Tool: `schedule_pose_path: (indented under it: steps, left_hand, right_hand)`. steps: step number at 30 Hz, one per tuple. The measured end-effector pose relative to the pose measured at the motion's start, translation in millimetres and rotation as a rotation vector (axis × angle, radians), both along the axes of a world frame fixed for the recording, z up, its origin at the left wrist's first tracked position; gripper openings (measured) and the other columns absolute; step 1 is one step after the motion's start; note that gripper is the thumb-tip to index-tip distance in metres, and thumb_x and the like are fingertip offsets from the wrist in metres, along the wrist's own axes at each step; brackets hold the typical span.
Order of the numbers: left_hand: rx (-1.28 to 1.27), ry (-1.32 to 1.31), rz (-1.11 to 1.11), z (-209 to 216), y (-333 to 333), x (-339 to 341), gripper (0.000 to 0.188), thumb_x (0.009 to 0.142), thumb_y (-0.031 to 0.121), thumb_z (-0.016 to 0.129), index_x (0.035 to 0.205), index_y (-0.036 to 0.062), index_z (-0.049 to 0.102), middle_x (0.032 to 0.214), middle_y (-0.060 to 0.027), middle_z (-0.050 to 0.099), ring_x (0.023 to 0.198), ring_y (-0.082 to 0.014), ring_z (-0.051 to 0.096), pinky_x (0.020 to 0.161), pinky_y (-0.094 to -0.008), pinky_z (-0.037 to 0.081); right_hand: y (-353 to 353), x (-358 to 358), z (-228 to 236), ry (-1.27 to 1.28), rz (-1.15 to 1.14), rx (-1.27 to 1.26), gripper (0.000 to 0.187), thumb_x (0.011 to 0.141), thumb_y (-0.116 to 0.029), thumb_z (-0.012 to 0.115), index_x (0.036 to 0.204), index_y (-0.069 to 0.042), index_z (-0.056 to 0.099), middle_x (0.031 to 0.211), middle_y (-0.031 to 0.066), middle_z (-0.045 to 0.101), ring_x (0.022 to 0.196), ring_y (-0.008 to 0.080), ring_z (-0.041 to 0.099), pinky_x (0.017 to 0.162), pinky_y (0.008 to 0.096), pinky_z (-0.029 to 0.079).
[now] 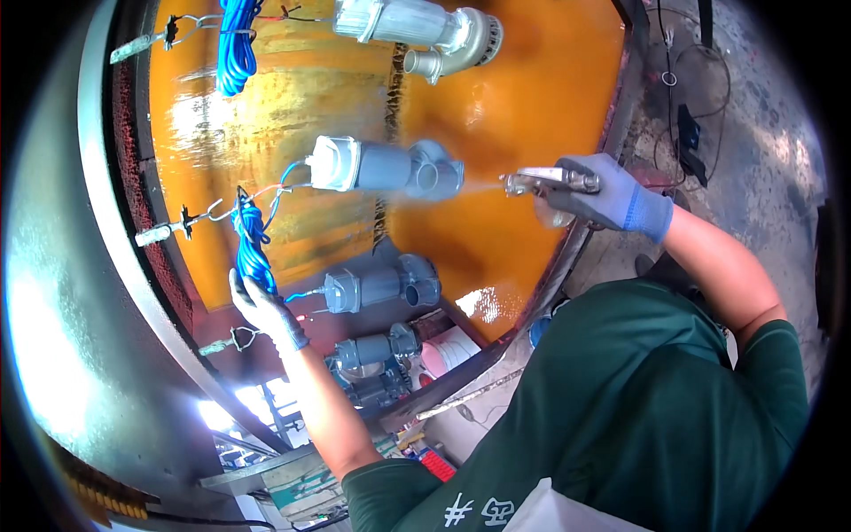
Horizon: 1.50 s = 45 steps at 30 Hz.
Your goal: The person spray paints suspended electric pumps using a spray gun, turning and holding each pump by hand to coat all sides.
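Observation:
My right hand point(607, 191), in a blue and grey glove, is closed around a metal spray gun point(554, 180). A fine mist leaves its nozzle toward a submersible pump point(381, 168), whose body is part pale, part wet blue-grey. My left hand point(266, 315), also gloved, grips the lower end of a coiled blue cable point(252, 244). This coil hangs beside a metal hook point(213, 213), and its lead runs to the sprayed pump. Past my left hand is another grey-blue pump point(381, 285).
An orange-stained spray booth panel point(505, 97) lies behind the pumps. A paler pump point(417, 31) and a second blue cable coil point(237, 49) are at the top. More grey pumps point(377, 348) and a pinkish-white bucket point(450, 353) sit lower. A curved rail point(133, 191) carries the hooks.

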<state>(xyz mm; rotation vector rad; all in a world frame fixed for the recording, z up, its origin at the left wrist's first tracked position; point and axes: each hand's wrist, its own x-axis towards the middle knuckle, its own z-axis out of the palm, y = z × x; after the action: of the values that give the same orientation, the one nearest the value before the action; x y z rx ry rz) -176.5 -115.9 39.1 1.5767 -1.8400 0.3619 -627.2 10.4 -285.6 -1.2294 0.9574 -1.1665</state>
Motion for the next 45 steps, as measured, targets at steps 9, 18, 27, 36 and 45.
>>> schedule_pose_path:
  steps: [9,18,27,36,45]
  left_hand:
    - [-0.017,-0.081,0.094,2,-5,16,0.052,0.110,0.033,0.051,0.147,-0.0049,0.051,0.150,-0.0216,0.054,0.139,-0.0309,0.052,0.118,-0.0413,0.037]
    - [0.017,-0.215,0.244,5,-33,50,0.057,0.110,0.039,0.050,0.145,-0.0064,0.053,0.147,-0.0239,0.056,0.136,-0.0337,0.054,0.115,-0.0422,0.040]
    - [0.038,-0.127,0.257,3,-51,73,0.055,0.109,0.036,0.053,0.145,-0.0049,0.054,0.146,-0.0218,0.058,0.134,-0.0316,0.057,0.115,-0.0410,0.042]
    - [-0.019,-0.158,0.268,1,-56,94,0.056,0.108,0.038,0.056,0.143,-0.0052,0.055,0.140,-0.0209,0.062,0.127,-0.0300,0.061,0.109,-0.0396,0.045]
    - [0.004,-0.252,0.218,-3,-67,97,0.058,0.105,0.034,0.060,0.146,-0.0069,0.053,0.146,-0.0262,0.056,0.131,-0.0353,0.058,0.112,-0.0427,0.044]
  right_hand:
    - [-6,-1,-24,-0.040,-0.106,0.051,0.023,0.095,-0.024,0.075,0.100,-0.002,0.068,0.084,0.0134,0.073,0.077,0.0212,0.072,0.075,0.0355,0.056]
    - [-40,-1,-73,-0.133,-0.217,0.193,0.034,0.095,-0.034,0.076,0.106,-0.002,0.069,0.089,0.0113,0.075,0.083,0.0178,0.073,0.075,0.0346,0.057]
    - [-41,-1,-75,-0.314,-0.108,0.116,0.031,0.093,-0.031,0.079,0.103,-0.003,0.070,0.088,0.0084,0.074,0.083,0.0147,0.070,0.077,0.0325,0.055]
    - [-31,-27,-5,-0.366,-0.181,0.059,0.024,0.091,-0.023,0.080,0.102,-0.003,0.070,0.078,0.0110,0.068,0.066,0.0203,0.064,0.066,0.0347,0.050]
    - [-40,-42,-1,-0.289,-0.057,0.136,0.025,0.093,-0.021,0.078,0.107,-0.002,0.070,0.084,0.0082,0.070,0.077,0.0096,0.064,0.069,0.0332,0.052]
